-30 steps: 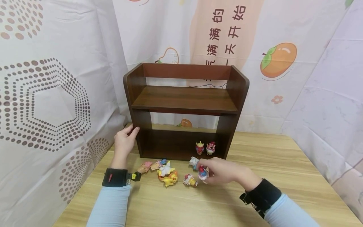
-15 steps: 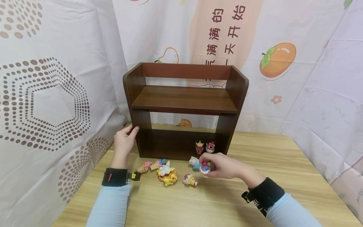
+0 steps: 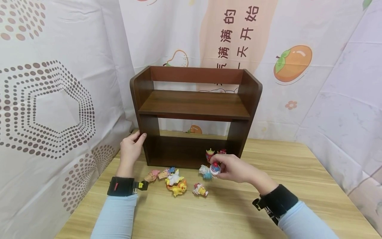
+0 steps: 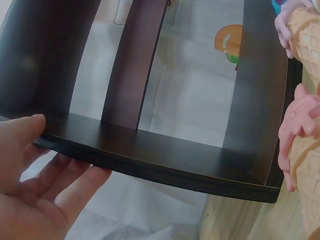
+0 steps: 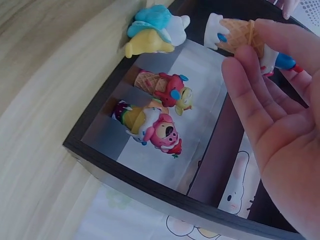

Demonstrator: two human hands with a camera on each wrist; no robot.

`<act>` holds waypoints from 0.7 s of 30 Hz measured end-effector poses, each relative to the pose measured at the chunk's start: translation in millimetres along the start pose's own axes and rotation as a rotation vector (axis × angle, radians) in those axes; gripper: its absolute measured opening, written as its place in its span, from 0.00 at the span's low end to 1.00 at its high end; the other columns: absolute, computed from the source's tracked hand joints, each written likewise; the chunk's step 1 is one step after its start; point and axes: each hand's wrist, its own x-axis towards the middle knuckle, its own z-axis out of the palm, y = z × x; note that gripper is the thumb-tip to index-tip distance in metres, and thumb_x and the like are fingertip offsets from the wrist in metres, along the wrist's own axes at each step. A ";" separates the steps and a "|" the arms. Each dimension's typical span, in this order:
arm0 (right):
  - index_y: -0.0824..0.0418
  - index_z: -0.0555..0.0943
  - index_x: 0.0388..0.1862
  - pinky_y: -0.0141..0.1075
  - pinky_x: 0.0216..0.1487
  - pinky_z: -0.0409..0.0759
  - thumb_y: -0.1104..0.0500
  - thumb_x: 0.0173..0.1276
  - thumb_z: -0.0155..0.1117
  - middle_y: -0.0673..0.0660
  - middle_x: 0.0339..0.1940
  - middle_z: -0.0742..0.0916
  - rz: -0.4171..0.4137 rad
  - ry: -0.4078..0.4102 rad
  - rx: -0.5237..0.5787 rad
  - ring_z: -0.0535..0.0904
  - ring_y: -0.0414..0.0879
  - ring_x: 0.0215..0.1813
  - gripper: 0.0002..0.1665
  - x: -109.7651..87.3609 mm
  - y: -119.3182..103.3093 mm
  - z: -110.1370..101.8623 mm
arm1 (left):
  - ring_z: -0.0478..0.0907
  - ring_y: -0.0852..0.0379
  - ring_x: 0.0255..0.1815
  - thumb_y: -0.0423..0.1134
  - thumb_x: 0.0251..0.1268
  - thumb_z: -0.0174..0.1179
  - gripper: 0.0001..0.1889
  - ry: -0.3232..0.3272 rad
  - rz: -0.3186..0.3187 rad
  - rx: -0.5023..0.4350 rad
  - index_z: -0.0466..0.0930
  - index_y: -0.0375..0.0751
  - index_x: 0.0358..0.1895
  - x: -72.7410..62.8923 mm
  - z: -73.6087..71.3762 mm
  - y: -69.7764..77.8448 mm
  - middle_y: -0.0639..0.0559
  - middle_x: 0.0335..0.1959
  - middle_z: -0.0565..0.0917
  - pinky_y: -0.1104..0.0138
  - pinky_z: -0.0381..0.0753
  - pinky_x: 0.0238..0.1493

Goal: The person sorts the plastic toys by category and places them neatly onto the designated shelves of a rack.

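Note:
My left hand (image 3: 131,148) holds the left side panel of a dark brown two-tier wooden shelf (image 3: 194,103); in the left wrist view the thumb lies on one face and the fingers (image 4: 82,192) on the other. In front of the shelf's lower right, my right hand (image 3: 235,168) pinches an ice-cream-cone figurine (image 5: 237,35) with a waffle body, white base and blue and red top. Behind it on the lower tier stand a red figurine with a yellow-green head (image 5: 172,92) and a pink bear figurine (image 5: 162,130). A white and light-blue figurine (image 3: 205,172) lies just before the shelf.
More figurines lie on the wooden table (image 3: 238,212): a pink ice-cream cone (image 3: 152,176), a blue-topped cone (image 3: 167,173), a white one (image 3: 174,178), a yellow-orange one (image 3: 179,189) and a red, white and yellow one (image 3: 200,190). Printed curtains (image 3: 298,116) hang behind.
My right hand has lifted the ice-cream-cone figurine from the table and moved it forward toward the shelf, now partly covering the bear figurine. My left hand has stayed on the side panel.

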 end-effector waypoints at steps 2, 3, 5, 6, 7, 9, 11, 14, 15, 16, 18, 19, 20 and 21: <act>0.58 0.79 0.54 0.36 0.36 0.83 0.64 0.61 0.78 0.47 0.37 0.82 -0.001 0.022 -0.010 0.80 0.44 0.33 0.24 3.1 -0.4 -2.4 | 0.85 0.45 0.43 0.51 0.73 0.63 0.22 0.003 0.002 0.004 0.83 0.42 0.62 0.4 0.2 -0.3 0.41 0.49 0.88 0.56 0.81 0.44; 0.58 0.79 0.54 0.35 0.36 0.83 0.64 0.60 0.79 0.47 0.37 0.82 -0.003 0.034 -0.015 0.80 0.44 0.33 0.24 4.8 -0.5 -3.6 | 0.85 0.46 0.43 0.51 0.73 0.63 0.22 0.005 0.004 0.007 0.83 0.42 0.62 0.5 0.2 -0.1 0.41 0.49 0.88 0.56 0.81 0.43; 0.59 0.80 0.54 0.36 0.35 0.83 0.63 0.60 0.79 0.47 0.36 0.83 -0.004 0.056 -0.019 0.80 0.42 0.33 0.24 8.0 -0.6 -5.9 | 0.85 0.46 0.43 0.51 0.73 0.63 0.21 0.008 0.006 0.009 0.83 0.43 0.61 0.7 0.2 -0.3 0.41 0.48 0.88 0.56 0.81 0.44; 0.59 0.80 0.54 0.36 0.36 0.83 0.63 0.60 0.79 0.47 0.36 0.83 -0.004 0.065 -0.022 0.81 0.42 0.33 0.24 9.7 -0.5 -6.9 | 0.85 0.46 0.44 0.50 0.73 0.63 0.21 0.008 0.006 0.007 0.84 0.43 0.61 0.8 0.4 -0.4 0.41 0.48 0.88 0.56 0.81 0.44; 0.60 0.80 0.54 0.37 0.36 0.84 0.62 0.60 0.79 0.47 0.37 0.83 -0.002 0.071 -0.024 0.81 0.42 0.33 0.25 11.2 -0.6 -8.0 | 0.85 0.45 0.44 0.50 0.72 0.63 0.21 0.007 0.007 0.006 0.84 0.42 0.61 0.9 0.3 -0.5 0.41 0.49 0.88 0.55 0.81 0.45; 0.59 0.80 0.55 0.38 0.37 0.84 0.61 0.61 0.79 0.47 0.37 0.84 0.011 0.074 -0.028 0.81 0.41 0.34 0.25 14.2 -0.7 -9.9 | 0.85 0.44 0.46 0.50 0.72 0.64 0.21 0.004 0.008 -0.001 0.84 0.42 0.61 0.9 0.4 -0.5 0.41 0.50 0.87 0.54 0.81 0.46; 0.59 0.79 0.56 0.38 0.38 0.84 0.61 0.61 0.79 0.46 0.38 0.84 0.025 0.075 -0.032 0.81 0.41 0.35 0.25 17.0 -0.9 -11.5 | 0.85 0.44 0.47 0.49 0.72 0.64 0.21 -0.001 0.007 -0.006 0.83 0.42 0.61 0.7 0.5 -0.9 0.40 0.51 0.87 0.52 0.82 0.47; 0.58 0.79 0.55 0.39 0.40 0.85 0.61 0.61 0.79 0.46 0.39 0.84 0.041 0.078 -0.030 0.82 0.42 0.37 0.25 21.5 -0.6 -12.8 | 0.85 0.43 0.48 0.49 0.72 0.64 0.21 -0.002 0.011 -0.009 0.83 0.41 0.61 0.6 0.5 -1.0 0.40 0.51 0.87 0.52 0.82 0.48; 0.58 0.79 0.55 0.39 0.40 0.85 0.61 0.61 0.79 0.46 0.39 0.84 0.046 0.080 -0.029 0.82 0.43 0.37 0.25 23.1 -0.7 -13.2 | 0.85 0.43 0.48 0.49 0.72 0.64 0.21 -0.002 0.014 -0.008 0.83 0.41 0.61 0.5 0.4 -1.0 0.40 0.51 0.87 0.52 0.82 0.47; 0.57 0.79 0.54 0.39 0.41 0.85 0.61 0.61 0.79 0.46 0.39 0.84 0.052 0.083 -0.026 0.82 0.43 0.38 0.25 24.8 -0.7 -13.6 | 0.85 0.43 0.47 0.49 0.72 0.64 0.21 0.000 0.017 -0.006 0.84 0.41 0.61 0.5 0.2 -0.8 0.40 0.50 0.87 0.52 0.82 0.47; 0.56 0.79 0.54 0.40 0.42 0.85 0.61 0.60 0.80 0.47 0.40 0.84 0.063 0.085 -0.019 0.83 0.43 0.38 0.25 27.9 -0.8 -14.6 | 0.85 0.43 0.46 0.49 0.72 0.64 0.21 0.002 0.022 -0.003 0.84 0.41 0.61 0.5 0.1 -0.7 0.40 0.50 0.87 0.52 0.82 0.46; 0.56 0.78 0.54 0.40 0.42 0.85 0.61 0.60 0.80 0.47 0.40 0.84 0.067 0.084 -0.017 0.83 0.42 0.38 0.25 29.6 -0.8 -15.2 | 0.85 0.44 0.45 0.49 0.72 0.64 0.21 0.003 0.024 0.000 0.84 0.41 0.61 0.5 0.0 -0.5 0.40 0.49 0.87 0.53 0.82 0.45; 0.56 0.78 0.54 0.39 0.42 0.85 0.61 0.60 0.80 0.47 0.40 0.84 0.073 0.084 -0.017 0.82 0.42 0.38 0.25 31.2 -1.0 -16.0 | 0.85 0.44 0.43 0.49 0.72 0.64 0.21 0.003 0.025 0.002 0.84 0.41 0.61 0.5 0.0 -0.4 0.40 0.49 0.88 0.53 0.82 0.44; 0.55 0.78 0.54 0.38 0.42 0.85 0.61 0.60 0.80 0.47 0.40 0.84 0.077 0.084 -0.018 0.82 0.42 0.38 0.25 32.6 -0.8 -16.6 | 0.85 0.44 0.43 0.49 0.72 0.64 0.21 0.002 0.025 0.005 0.84 0.41 0.61 0.5 0.0 -0.3 0.40 0.48 0.88 0.53 0.82 0.43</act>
